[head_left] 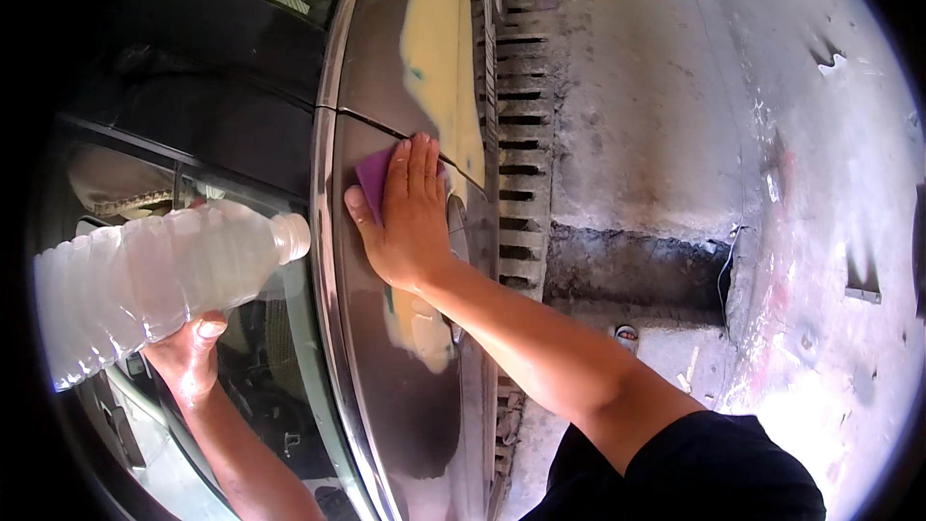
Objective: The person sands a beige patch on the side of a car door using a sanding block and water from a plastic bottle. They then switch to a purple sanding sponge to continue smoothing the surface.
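Note:
My left hand (193, 352) is wrapped round a large clear plastic bottle (174, 275), tilted on its side with its uncapped-looking mouth toward the car door. Most of the left fingers are hidden behind the bottle. My right hand (410, 212) presses a purple sheet of sandpaper or a thin pad (374, 174) flat on the brown car door (371, 328), close to the seam between two doors. Around it are yellowish filler patches (439, 58), one on the far door and a smaller one below my right wrist. The surface near the lower patch looks wet.
Left of the door panel lie a chrome window trim (328, 193) and dark car windows (260, 367). Right of the car runs a slotted drain grate (521, 145), then a concrete floor (656, 87) with a sunken pit (637, 275). My foot (627, 335) shows near the pit.

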Action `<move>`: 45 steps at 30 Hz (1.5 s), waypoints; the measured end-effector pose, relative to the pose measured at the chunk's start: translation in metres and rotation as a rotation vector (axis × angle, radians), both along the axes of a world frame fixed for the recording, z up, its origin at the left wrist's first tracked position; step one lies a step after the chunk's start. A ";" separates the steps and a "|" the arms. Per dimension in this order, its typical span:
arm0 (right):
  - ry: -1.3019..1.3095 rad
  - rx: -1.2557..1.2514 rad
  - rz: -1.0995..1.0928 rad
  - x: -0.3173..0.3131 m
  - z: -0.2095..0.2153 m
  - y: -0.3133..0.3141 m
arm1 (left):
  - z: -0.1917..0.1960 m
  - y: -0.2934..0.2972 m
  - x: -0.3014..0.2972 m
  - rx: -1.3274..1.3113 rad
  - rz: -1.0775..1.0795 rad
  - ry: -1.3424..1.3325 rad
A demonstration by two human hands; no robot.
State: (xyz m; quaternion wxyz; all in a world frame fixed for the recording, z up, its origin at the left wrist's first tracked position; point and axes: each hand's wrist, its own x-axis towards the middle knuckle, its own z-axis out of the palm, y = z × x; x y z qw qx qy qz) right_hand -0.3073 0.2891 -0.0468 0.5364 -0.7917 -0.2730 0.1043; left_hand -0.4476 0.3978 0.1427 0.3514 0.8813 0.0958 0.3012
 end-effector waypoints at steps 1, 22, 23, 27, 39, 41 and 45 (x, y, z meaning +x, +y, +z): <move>-0.054 0.002 0.059 -0.007 -0.002 -0.009 | -0.003 -0.006 0.005 0.000 0.032 0.004; -0.554 0.231 0.388 0.039 -0.005 -0.015 | -0.004 -0.007 0.007 0.030 0.099 0.034; -0.566 0.263 0.423 0.041 -0.012 -0.020 | -0.004 -0.006 0.005 0.040 0.109 0.043; -0.564 0.192 0.349 0.039 -0.061 -0.057 | -0.001 -0.005 0.003 0.076 0.145 0.083; -0.487 0.125 0.508 0.012 -0.034 -0.044 | 0.002 -0.003 -0.006 0.141 0.155 0.155; -0.629 0.064 0.476 0.053 -0.007 -0.010 | 0.002 -0.002 -0.004 0.170 0.143 0.138; -0.563 -0.120 0.633 0.030 0.004 -0.021 | 0.008 -0.008 -0.001 0.086 0.127 0.129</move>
